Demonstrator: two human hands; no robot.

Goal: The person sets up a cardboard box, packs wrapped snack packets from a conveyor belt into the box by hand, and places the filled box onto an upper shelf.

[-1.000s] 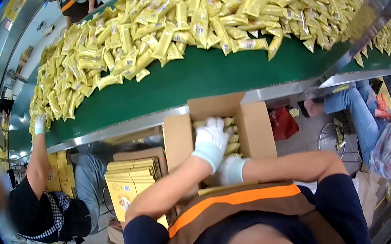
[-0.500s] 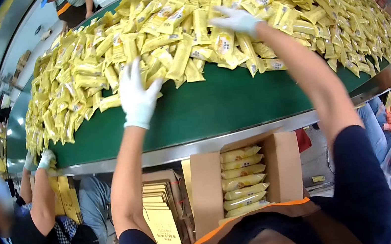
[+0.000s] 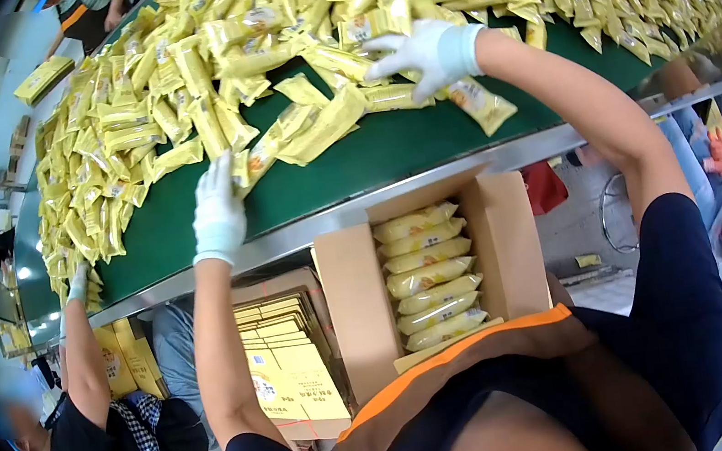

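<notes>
Both hands wear white gloves over the green belt (image 3: 326,175). My left hand (image 3: 218,210) rests at the near edge of the heap of yellow packets (image 3: 127,138), its fingers beside a loose packet (image 3: 264,156); whether it grips it cannot be told. My right hand (image 3: 427,55) reaches over packets at the heap's front, fingers spread, with a packet (image 3: 481,105) just below it. In front of my body an open cardboard box (image 3: 512,246) holds a row of several yellow packets (image 3: 430,278) lying crosswise.
Flattened yellow cartons (image 3: 295,378) are stacked left of the box. A co-worker (image 3: 105,437) sits at the left with a gloved hand by the packets. Another person (image 3: 87,15) stands across the belt. The metal belt edge (image 3: 324,221) runs between the box and belt.
From inside the box, both hands went out over the belt, then drew back toward its near side. Several packets have come forward from the heap. The box's row of packets is now uncovered.
</notes>
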